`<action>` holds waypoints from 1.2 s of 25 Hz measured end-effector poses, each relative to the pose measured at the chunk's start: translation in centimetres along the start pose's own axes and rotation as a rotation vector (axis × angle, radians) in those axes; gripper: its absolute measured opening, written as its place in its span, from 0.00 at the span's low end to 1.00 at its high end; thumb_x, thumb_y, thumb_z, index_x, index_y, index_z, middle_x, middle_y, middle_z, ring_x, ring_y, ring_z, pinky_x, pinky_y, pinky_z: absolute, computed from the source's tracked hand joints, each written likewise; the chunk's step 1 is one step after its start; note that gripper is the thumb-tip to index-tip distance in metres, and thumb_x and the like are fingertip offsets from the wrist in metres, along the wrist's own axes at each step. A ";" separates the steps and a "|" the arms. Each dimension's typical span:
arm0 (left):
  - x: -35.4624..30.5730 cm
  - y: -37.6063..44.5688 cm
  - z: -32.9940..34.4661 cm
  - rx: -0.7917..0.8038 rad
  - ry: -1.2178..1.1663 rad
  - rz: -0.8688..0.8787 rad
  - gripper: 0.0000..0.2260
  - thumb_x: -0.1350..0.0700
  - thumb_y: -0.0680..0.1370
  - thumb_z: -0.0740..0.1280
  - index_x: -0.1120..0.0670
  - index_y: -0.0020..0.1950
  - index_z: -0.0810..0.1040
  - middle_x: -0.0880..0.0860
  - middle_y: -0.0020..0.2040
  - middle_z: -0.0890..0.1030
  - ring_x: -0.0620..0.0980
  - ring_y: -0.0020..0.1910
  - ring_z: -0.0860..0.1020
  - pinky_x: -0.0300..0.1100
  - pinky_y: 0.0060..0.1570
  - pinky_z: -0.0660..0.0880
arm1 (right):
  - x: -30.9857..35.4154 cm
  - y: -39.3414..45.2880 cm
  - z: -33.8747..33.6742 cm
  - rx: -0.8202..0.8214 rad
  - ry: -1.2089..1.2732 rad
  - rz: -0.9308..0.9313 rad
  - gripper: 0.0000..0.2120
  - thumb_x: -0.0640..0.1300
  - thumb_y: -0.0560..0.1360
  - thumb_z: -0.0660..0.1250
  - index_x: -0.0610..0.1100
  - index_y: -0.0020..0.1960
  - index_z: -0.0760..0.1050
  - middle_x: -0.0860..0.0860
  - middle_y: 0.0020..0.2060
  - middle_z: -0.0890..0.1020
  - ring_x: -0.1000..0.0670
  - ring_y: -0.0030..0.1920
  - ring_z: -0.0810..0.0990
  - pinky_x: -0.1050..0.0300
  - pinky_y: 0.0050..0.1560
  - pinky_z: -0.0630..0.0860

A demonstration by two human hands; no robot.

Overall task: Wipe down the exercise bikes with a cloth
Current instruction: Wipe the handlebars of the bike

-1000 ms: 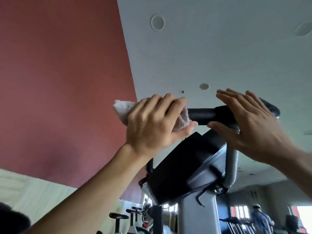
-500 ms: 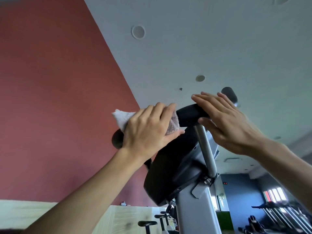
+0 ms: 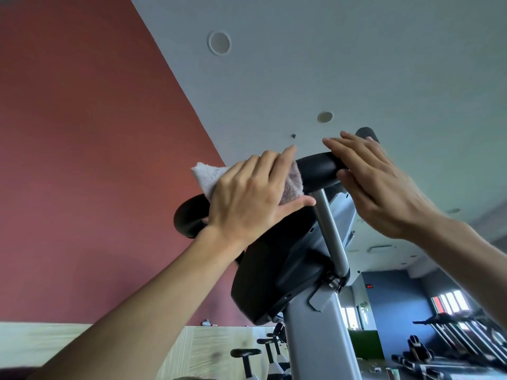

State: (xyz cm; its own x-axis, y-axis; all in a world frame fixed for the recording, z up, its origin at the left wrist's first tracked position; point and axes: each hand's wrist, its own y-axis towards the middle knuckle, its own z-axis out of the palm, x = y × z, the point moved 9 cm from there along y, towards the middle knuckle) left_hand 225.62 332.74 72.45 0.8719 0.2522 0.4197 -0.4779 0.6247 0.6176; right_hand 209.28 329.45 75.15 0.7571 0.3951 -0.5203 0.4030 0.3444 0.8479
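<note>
Left hand: grip was wrapped over the cloth, fingers laid across its top and thumb reaching under toward the metal post, pressing the cloth onto the handlebar.
Cloth: pale, fluffy, bunched; one corner stuck out to the left of the left hand, a pinkish part showed at the right beneath the fingers. It lay on the left stretch of the handlebar.
Right hand: grip was loose, fingers nearly straight and together, laid over the right side of the handlebar, thumb below the bar; it clasped nothing.
Handlebar: black, padded, running across the top of the bike; a curved end showed below the left hand, another rounded end rose behind the right hand's fingers.
Exercise bike: seen from below; grey upright column with a grey metal post leading up to the handlebar.
Console: black housing mounted on the column beneath the handlebar, underside facing the camera.
Wall: dark red, at left, with a pale wood-grain panel along its foot.
Ceiling: grey-white, with round recessed fittings.
Other bikes: black saddles, low in the background, well apart from the hands.
Treadmills: dark row at lower right, before a blue wall.
</note>
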 end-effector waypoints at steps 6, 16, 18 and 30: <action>-4.4 3.7 0.7 -0.043 -0.109 0.012 0.33 0.32 0.81 0.59 0.57 0.72 0.75 0.54 0.55 0.82 0.53 0.49 0.81 0.47 0.47 0.77 | -1.3 0.0 -0.7 -0.077 0.181 0.025 0.22 0.42 0.84 0.52 0.38 0.76 0.66 0.46 0.73 0.71 0.46 0.77 0.63 0.55 0.78 0.58; 0.0 1.2 0.6 0.153 -0.048 -0.088 0.37 0.24 0.77 0.55 0.54 0.65 0.78 0.52 0.48 0.82 0.54 0.42 0.82 0.47 0.36 0.74 | 0.3 2.7 -0.9 0.087 -0.058 0.198 0.26 0.56 0.81 0.46 0.44 0.57 0.78 0.48 0.49 0.81 0.43 0.53 0.75 0.46 0.63 0.69; 0.7 1.7 1.0 0.291 -0.133 -0.130 0.37 0.23 0.75 0.53 0.51 0.65 0.76 0.49 0.50 0.83 0.54 0.44 0.83 0.45 0.36 0.70 | 1.2 3.2 -0.3 0.106 -0.096 0.224 0.26 0.60 0.80 0.43 0.45 0.50 0.75 0.50 0.44 0.79 0.45 0.49 0.74 0.49 0.63 0.67; 4.2 2.4 5.3 0.881 -0.545 -0.446 0.27 0.25 0.75 0.53 0.45 0.49 0.79 0.42 0.32 0.76 0.48 0.31 0.77 0.41 0.30 0.60 | 0.6 3.9 -0.9 0.346 0.191 0.409 0.15 0.49 0.79 0.58 0.43 0.58 0.77 0.52 0.47 0.77 0.44 0.49 0.73 0.54 0.64 0.61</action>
State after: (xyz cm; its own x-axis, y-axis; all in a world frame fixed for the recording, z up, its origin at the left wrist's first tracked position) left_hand 227.58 331.33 79.22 0.9239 -0.3538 0.1458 -0.2321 -0.2152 0.9486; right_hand 210.79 331.77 78.04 0.7937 0.5955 -0.1241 0.2655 -0.1556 0.9515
